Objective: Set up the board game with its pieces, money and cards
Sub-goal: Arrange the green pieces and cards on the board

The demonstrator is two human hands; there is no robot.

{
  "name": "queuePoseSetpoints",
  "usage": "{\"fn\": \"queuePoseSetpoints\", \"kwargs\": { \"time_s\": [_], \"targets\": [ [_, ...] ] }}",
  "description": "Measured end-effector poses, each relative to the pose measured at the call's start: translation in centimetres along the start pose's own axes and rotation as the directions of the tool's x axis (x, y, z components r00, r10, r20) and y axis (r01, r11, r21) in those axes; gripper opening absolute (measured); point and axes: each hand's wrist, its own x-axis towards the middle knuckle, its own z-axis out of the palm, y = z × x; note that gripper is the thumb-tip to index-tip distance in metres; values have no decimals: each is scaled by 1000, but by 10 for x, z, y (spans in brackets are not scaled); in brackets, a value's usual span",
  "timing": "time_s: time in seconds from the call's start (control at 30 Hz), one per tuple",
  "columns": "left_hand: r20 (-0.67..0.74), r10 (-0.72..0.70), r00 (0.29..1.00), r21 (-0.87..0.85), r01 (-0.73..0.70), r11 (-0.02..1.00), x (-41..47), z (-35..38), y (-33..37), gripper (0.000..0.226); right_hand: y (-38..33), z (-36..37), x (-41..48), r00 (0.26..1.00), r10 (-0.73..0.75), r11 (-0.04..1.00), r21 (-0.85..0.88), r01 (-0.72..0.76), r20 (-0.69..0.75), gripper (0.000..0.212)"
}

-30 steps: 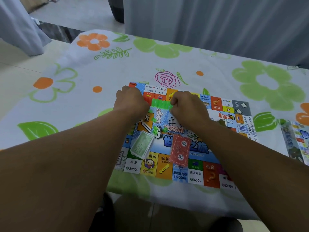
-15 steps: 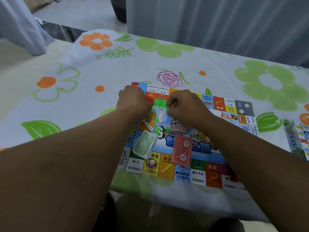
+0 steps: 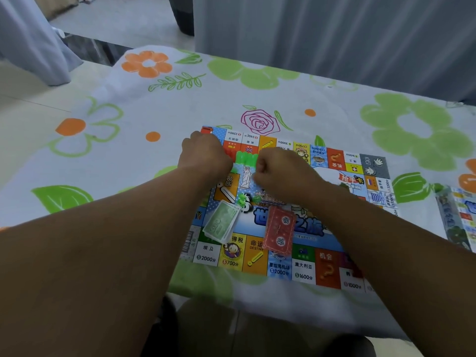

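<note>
The colourful printed paper game board (image 3: 332, 269) lies flat on the white tablecloth with green and orange flowers (image 3: 154, 112), its near edge close to the table's drop at 6 o'clock. Over the board's 11 o'clock region both hands are clenched. The left hand (image 3: 206, 157) and the right hand (image 3: 280, 172) each curl onto an end of the bright green plastic strip of joined game pieces (image 3: 246, 158), which spans the gap between them. The fingertips are hidden under the knuckles, so exactly how each pinch sits cannot be told. The pieces appear to be in the middle of being snapped apart, and that is the likeliest source of trouble. A hard twist could send a piece springing off toward 12 o'clock or off the cloth, or crack a piece rather than its joint. A few small loose green plastic pieces (image 3: 241, 198) lie just below the hands, toward the board's centre, and a careless forearm could scatter them. The fanned stack of pale green paper money (image 3: 221, 222) at 8 o'clock and the stack of red cards (image 3: 279, 229) at 6 o'clock sit close beside the forearms. A dragged wrist would likely spill them, or slide the thin board toward the near edge. The printed cardboard game box (image 3: 461, 217) rests well apart at 3 o'clock, out of harm's way.
</note>
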Motion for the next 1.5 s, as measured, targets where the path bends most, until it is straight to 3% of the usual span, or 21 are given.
{"fn": "queuePoseSetpoints", "kwargs": {
  "time_s": [0.13,0.3,0.47,0.7,0.9,1.17,1.5],
  "targets": [
    [5,8,1000,-23,-8,1000,-1,1,-1,12,24,-13,-5,994,75,996,-48,-79,-82,15],
    [0,3,1000,-10,-3,1000,1,1,-1,12,32,-12,-10,995,82,995,-45,-84,-48,28],
    [6,6,1000,-8,-6,1000,0,1,-1,12,34,-16,-11,997,72,995,-63,-73,-10,16],
    [13,2,1000,11,-2,1000,1,2,-1,21,36,-10,-9,994,84,996,-27,-86,-71,12],
    [1,6,1000,-7,-6,1000,1,2,-1,13,31,-2,-5,992,41,998,-31,-45,-121,4],
    [-3,8,1000,-12,-8,1000,2,2,-1,13,29,3,1,972,60,997,-23,-67,-226,6],
    [-20,5,1000,-9,-5,1000,2,3,-2,24,26,5,1,966,84,996,-12,-89,-244,8]
  ]
}}
